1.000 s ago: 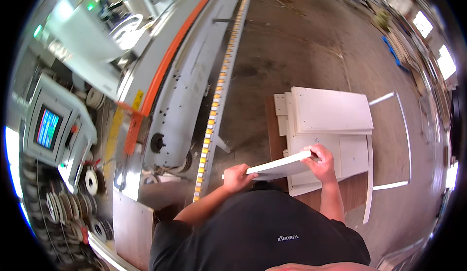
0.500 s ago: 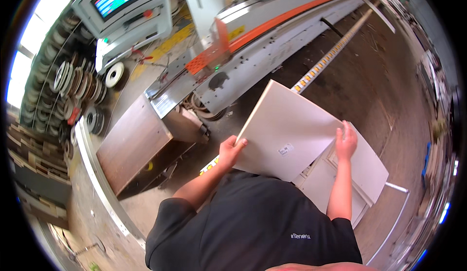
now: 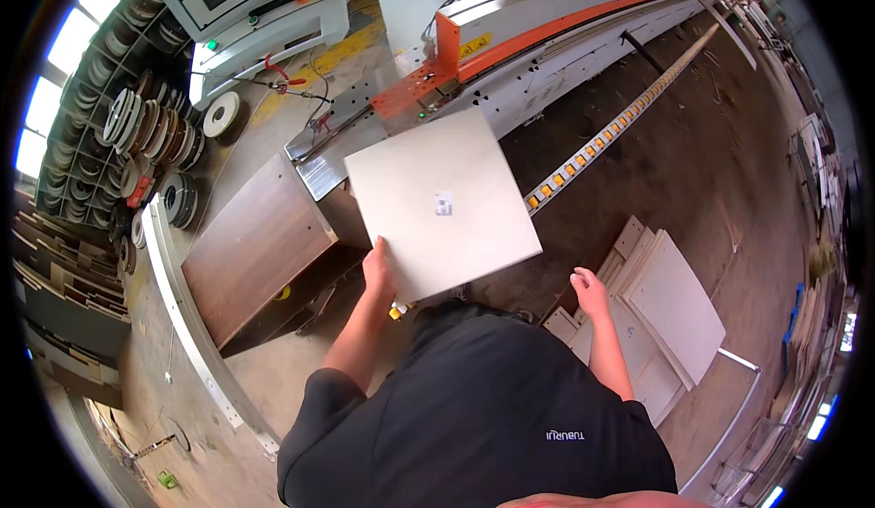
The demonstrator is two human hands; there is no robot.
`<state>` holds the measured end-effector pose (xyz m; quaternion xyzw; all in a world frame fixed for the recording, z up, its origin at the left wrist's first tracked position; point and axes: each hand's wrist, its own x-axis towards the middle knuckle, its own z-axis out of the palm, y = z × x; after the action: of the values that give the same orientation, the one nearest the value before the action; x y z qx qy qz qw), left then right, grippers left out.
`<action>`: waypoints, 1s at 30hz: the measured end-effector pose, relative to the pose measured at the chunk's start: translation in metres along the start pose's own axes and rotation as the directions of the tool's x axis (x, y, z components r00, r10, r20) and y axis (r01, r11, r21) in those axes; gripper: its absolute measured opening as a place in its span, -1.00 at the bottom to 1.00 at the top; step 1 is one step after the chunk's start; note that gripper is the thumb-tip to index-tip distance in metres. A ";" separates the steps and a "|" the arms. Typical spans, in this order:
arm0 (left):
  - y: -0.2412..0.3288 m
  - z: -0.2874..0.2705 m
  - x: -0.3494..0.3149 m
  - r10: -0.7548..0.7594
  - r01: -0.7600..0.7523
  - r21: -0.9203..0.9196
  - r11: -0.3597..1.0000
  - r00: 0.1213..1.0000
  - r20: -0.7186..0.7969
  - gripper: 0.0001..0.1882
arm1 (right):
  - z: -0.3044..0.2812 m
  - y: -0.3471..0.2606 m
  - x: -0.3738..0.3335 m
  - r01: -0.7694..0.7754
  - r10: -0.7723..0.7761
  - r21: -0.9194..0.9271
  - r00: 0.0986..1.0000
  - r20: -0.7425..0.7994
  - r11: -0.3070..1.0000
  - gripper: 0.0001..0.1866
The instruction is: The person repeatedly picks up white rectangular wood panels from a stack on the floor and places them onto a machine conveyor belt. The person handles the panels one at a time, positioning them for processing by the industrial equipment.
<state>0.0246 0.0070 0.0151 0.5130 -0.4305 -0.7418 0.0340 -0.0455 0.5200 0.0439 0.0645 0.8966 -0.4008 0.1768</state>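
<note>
A white square board (image 3: 428, 171) with a small printed label is held out in front of me, level with the end of the machine. My left hand (image 3: 379, 269) grips its near left edge, with the thumb on top and the other fingers hidden underneath. To the right and apart from the board, my right hand (image 3: 591, 291) holds nothing, its fingers loosely bent. Beyond that hand lies a stack of white boards (image 3: 679, 298), several pieces of differing size, partly covered by my right forearm.
A long grey and orange machine (image 3: 519, 48) runs away to the far right, beside a roller rail (image 3: 602, 139). A brown wooden box-like stand (image 3: 260, 244) is at left. Behind it are a control panel with a screen (image 3: 264, 7) and racked rolls of edging (image 3: 150, 130).
The board has moved left and forward toward the machine and turned flatter. My right hand has let go of its right edge and dropped back; my left hand still grips it.
</note>
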 end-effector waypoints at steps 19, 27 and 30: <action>0.057 0.071 0.081 0.027 -0.025 -0.281 0.959 1.000 0.004 -0.37 | 0.038 0.156 -0.149 -0.384 0.374 0.166 0.923 0.088 0.908 -0.56; 0.055 0.151 0.094 0.016 0.018 -0.212 0.977 0.987 0.159 -0.36 | 0.060 0.187 -0.195 -0.550 0.542 0.297 0.832 0.116 0.781 -0.60; 0.057 0.171 0.105 -0.012 0.053 -0.184 0.982 0.976 0.217 -0.36 | 0.073 0.216 -0.203 -0.575 0.562 0.309 0.815 0.139 0.757 -0.61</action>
<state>-0.1827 0.0228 -0.0062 0.4314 -0.3509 -0.8308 0.0234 0.2181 0.6156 -0.0768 0.3552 0.7488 -0.4767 0.2930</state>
